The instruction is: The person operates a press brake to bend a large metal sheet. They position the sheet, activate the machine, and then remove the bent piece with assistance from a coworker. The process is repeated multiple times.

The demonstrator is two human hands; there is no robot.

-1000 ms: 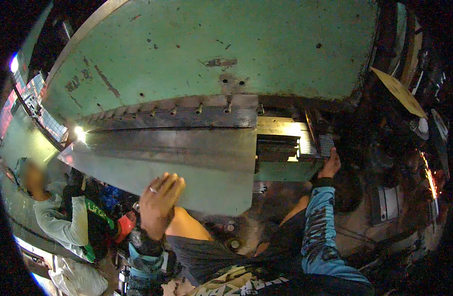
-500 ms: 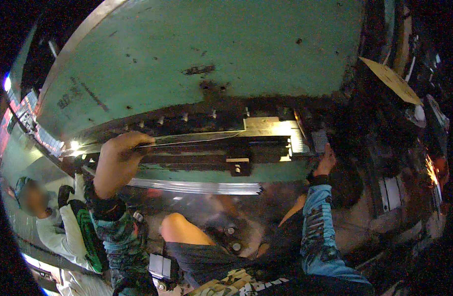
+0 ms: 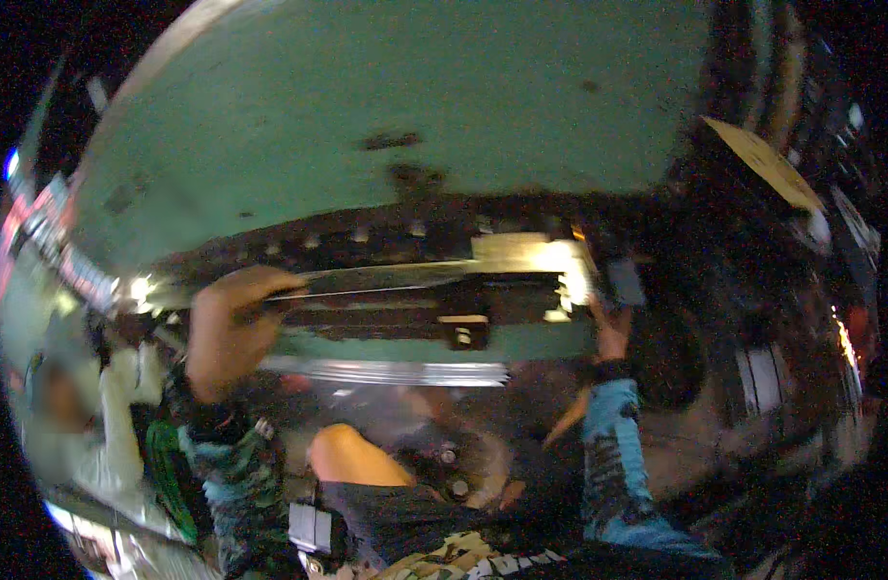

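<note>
My left hand [image 3: 236, 329] is closed round the left part of a long, thin metal strip [image 3: 386, 277], its fingers pinching the edge. The strip runs right to a brightly lit pale metal block [image 3: 512, 251] at the foot of a big green machine. My right hand [image 3: 613, 329] is beside the lit block's right end, just below a grey rectangular piece [image 3: 625, 282]. Its thumb and fingers look apart, though blurred; whether they touch the block I cannot tell. Below the strip sits a small dark block with a pale top [image 3: 463, 331].
The green machine panel [image 3: 444, 87] fills the upper view. Several shiny metal strips [image 3: 415, 373] lie in a bundle nearer me. At left sits another person [image 3: 120, 425] in pale sleeves. Sparks [image 3: 847, 348] fly at far right, below a tan board [image 3: 758, 159].
My right hand has moved left toward the lit block. My left hand still grips the strip and has shifted only slightly. The picture is more blurred.
</note>
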